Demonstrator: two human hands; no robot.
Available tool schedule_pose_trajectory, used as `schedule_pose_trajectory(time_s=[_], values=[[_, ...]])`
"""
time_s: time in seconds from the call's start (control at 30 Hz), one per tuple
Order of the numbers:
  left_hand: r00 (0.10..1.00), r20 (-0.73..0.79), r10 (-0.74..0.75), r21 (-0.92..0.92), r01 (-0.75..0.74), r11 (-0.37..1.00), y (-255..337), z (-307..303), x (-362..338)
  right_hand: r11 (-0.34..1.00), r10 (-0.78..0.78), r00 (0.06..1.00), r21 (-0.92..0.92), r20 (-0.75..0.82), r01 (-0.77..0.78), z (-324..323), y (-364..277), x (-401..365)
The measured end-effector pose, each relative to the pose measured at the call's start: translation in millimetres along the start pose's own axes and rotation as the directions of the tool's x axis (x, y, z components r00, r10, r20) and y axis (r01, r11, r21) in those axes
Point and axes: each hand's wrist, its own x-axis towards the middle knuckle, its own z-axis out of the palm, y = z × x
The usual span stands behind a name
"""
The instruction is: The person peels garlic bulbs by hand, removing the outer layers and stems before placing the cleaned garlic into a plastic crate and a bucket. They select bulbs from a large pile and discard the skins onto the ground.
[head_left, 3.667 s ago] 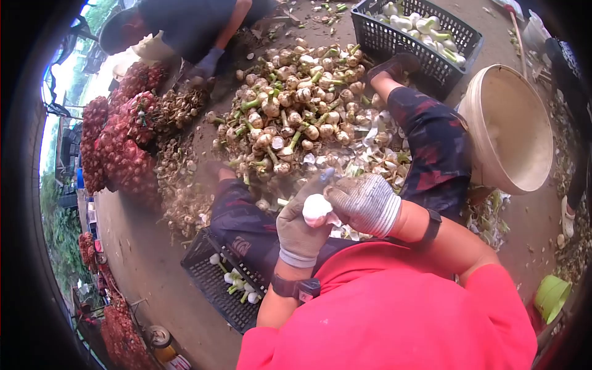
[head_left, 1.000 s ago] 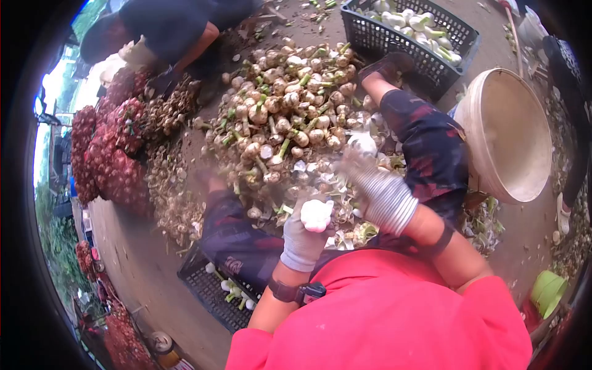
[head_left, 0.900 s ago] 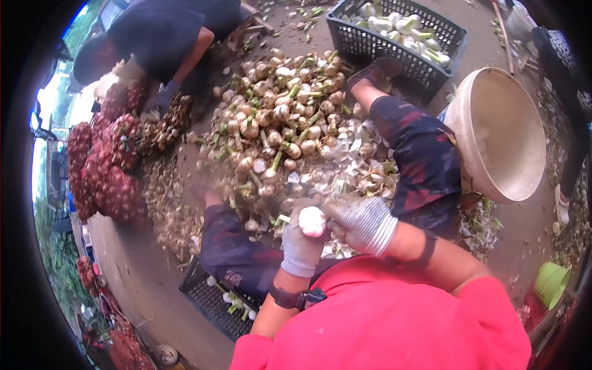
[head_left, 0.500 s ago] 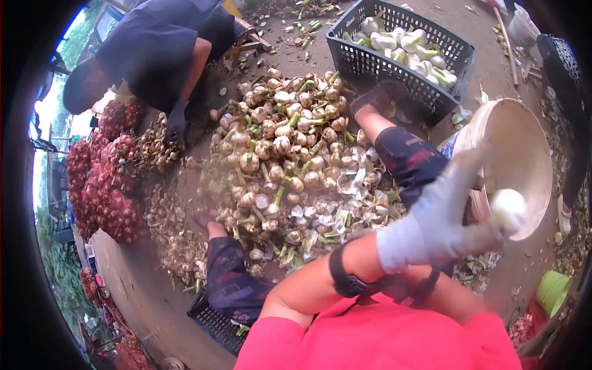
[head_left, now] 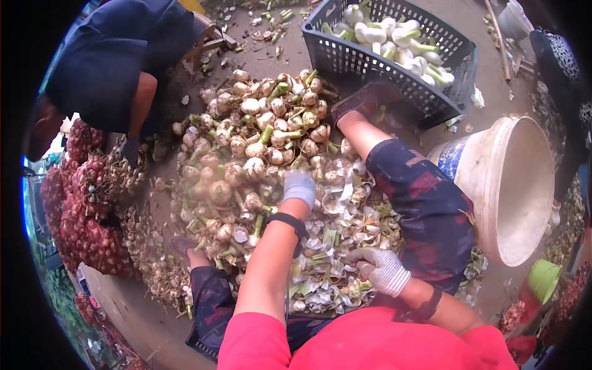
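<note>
My left hand (head_left: 299,187), in a pale glove, reaches onto the heap of garlic bulbs (head_left: 254,168). Its fingers point away from me and are hidden behind the glove's back, so a grip cannot be made out. Many bulbs there have dirty skins and cut green stems. Closer to my body, my right hand (head_left: 383,270), in a grey-white striped glove, hovers over loose peeled skins (head_left: 336,237). Its fingers are curled together; whatever they may hold is too small to name.
A black crate (head_left: 394,80) of cleaned white garlic (head_left: 404,40) stands ahead. On my right, a white bucket (head_left: 491,185) leans with its mouth toward me. Red net sacks (head_left: 92,209) sit at left near a bending co-worker (head_left: 117,61). A green pail (head_left: 544,280) lies lower right.
My left hand has swung from the bucket back to the heap; the white garlic bulb it had there is gone from it. My right hand now shows. The co-worker has bent lower.
</note>
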Motion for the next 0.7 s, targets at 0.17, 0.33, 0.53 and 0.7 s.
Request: schedule_pose_trajectory(time_s=[0.17,0.33,0.53,0.7], values=[[0.94,-0.252,-0.231,-0.53,0.066,0.845,-14.2,2.5,-72.8,0.984,-0.089,0.986,0.138,-0.142,0.109,-2.7,19.3,1.8],[0.925,-0.063,-0.375,-0.957,-0.162,-0.239,-4.4,-1.1,-190.3,0.946,-0.132,0.98,0.275,-0.151,0.17,7.3,-2.0,-6.5],[0.703,-0.586,-0.404,-0.806,-0.455,0.379,53.5,-28.9,-328.7,0.876,-0.478,0.878,-0.062,0.011,0.478,46.4,-18.6,-38.8],[0.54,-0.685,-0.489,-0.715,-0.365,0.597,56.9,-10.6,-363.8,0.927,-0.34,0.927,-0.11,0.159,0.359,68.4,-1.2,-49.8]])
